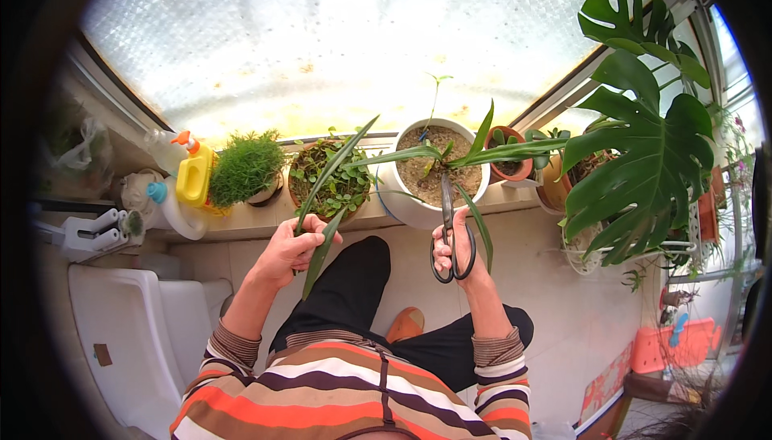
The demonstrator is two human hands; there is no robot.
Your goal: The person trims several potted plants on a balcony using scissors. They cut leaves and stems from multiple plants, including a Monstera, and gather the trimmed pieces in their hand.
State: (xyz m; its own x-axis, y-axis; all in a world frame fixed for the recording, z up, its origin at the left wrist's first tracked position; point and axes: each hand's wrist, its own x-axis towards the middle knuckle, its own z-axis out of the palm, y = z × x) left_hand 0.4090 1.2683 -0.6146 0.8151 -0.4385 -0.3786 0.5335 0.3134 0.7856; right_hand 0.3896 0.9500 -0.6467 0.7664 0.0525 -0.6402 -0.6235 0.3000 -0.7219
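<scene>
My left hand pinches a long strap-shaped leaf, which slants up over the potted plants. A second drooping leaf crosses by its fingertips; I cannot tell whether it is gripped too. In my right hand is a pair of scissors with black loop handles. Their blades look closed together and point at the base of a strap-leaved plant. That plant grows in sandy soil in a white round pot. One of its leaves hangs down beside my right hand.
Along the ledge stand a feathery green plant, a pot of small-leaved plants, a yellow pump bottle and a small terracotta pot. Large monstera leaves spread at right. A white basin sits lower left.
</scene>
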